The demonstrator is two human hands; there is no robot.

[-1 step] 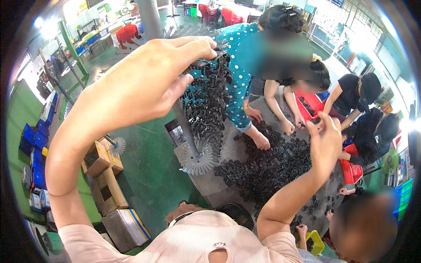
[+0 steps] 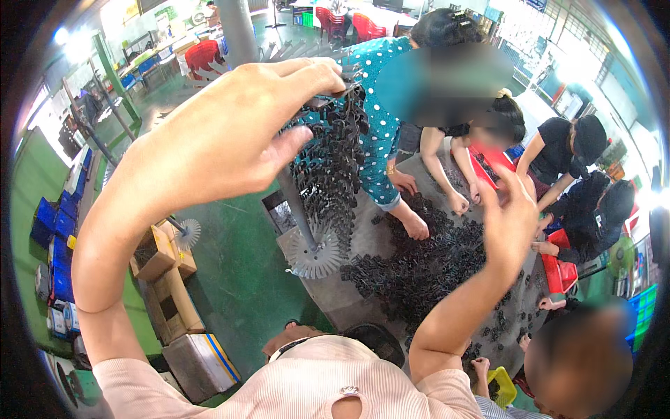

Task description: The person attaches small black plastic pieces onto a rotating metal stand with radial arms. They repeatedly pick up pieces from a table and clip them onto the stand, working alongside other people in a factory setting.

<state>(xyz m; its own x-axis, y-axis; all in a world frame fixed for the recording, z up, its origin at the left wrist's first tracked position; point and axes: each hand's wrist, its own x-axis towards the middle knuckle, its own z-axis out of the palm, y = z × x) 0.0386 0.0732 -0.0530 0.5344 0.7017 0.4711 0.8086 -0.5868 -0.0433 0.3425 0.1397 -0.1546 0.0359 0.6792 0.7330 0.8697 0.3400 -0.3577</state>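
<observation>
My left hand [image 2: 209,133] is raised at the upper left. Its fingers curl over a flat metal slat [image 2: 322,102] of an upright rack, while the thumb stands apart below. Many small black parts [image 2: 335,150] hang in columns from this rack, around a grey pole [image 2: 296,202]. My right hand [image 2: 511,220] is lifted over the right part of the table, thumb and fingers apart, with nothing visible between them. Beneath it a wide heap of small black pieces [image 2: 426,279] covers the grey table [image 2: 363,234].
Across the table a person in a dotted teal shirt [image 2: 377,77] reaches into the heap. Other people work along the right side by red trays [image 2: 555,272]. A yellow basket [image 2: 501,387] stands near right. Cardboard boxes [image 2: 174,300] and blue bins [image 2: 61,234] line the left.
My right hand has shifted slightly left, and the small dark thing at its fingertips no longer shows. My left thumb has moved a little down and right; the left fingers stay at the slat.
</observation>
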